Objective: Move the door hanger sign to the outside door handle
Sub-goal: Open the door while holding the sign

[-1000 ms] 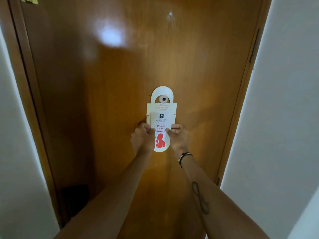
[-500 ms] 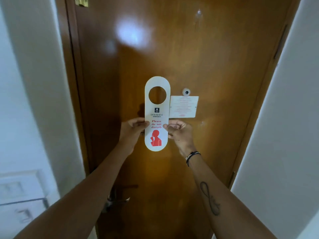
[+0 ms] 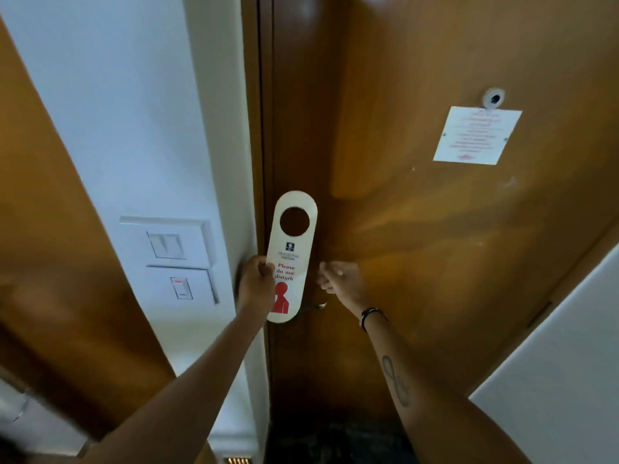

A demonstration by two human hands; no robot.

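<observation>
The white door hanger sign, with a round hole at its top and red "Please do not disturb" lettering, is upright in front of the left edge of the brown wooden door. My left hand pinches the sign's left edge at mid-height. My right hand is off the sign, just to its right and close to the door, fingers loosely curled with nothing in them. A bit of the metal door handle shows below my right hand, mostly hidden behind the sign.
A white notice and a peephole sit higher on the door. Two switch plates are on the white wall left of the frame. A wooden panel stands at far left, a white wall at right.
The sign came off the peephole and moved left and down toward the handle. My right hand let go of it; my left hand still holds it. The view swung left.
</observation>
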